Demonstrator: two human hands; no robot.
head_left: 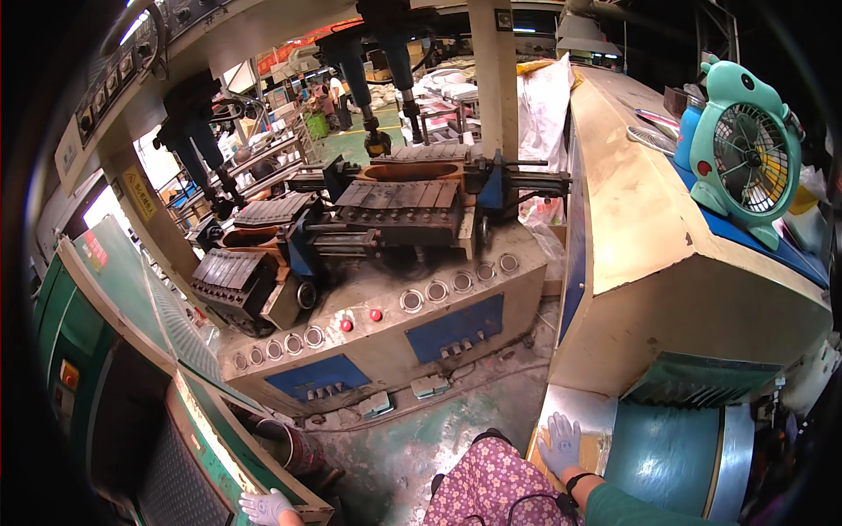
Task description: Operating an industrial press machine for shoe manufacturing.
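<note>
Hands: unclenched, apparently empty | left hand [266, 507] at green frame [226, 428] | right hand [560, 444] beside belt [665, 456] | keep fingers clear, palm flat

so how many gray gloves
2: one on the left hand, by the green machine; one on the right hand, beside the belt. Farther off, too small to tell.

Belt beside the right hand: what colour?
The belt is blue-green; shows best in the head view.
</note>
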